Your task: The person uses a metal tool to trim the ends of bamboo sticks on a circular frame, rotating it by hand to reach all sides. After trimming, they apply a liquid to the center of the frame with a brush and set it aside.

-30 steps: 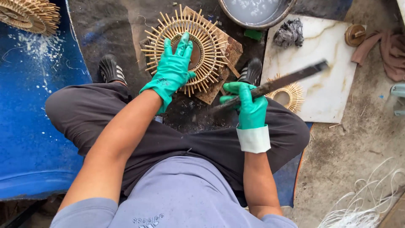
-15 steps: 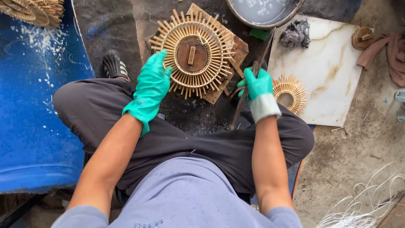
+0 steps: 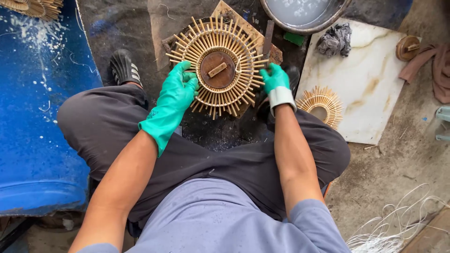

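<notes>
the left hand (image 3: 176, 91), in a green glove, is cupping the left rim of the round bamboo sunburst frame (image 3: 218, 65) lying on a wooden board (image 3: 234, 16) on the floor before the crossed legs, while the right hand (image 3: 274, 79) is curled tight around a dark flat tool (image 3: 268, 37) at the frame's right edge. if the tool is a blade, which i cannot quite tell, it could be slipping off the thin spokes toward the holding fingers or snapping a spoke. no packages, labels or signs are showing; only a small green block (image 3: 295, 39) by the metal basin (image 3: 304, 14).

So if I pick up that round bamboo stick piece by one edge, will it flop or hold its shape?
The sunburst piece probably holds stiff: woven rings bind its sticks to a solid wooden hub. Likely light, being mostly gaps. The thin projecting tips look apt to snap.
</notes>
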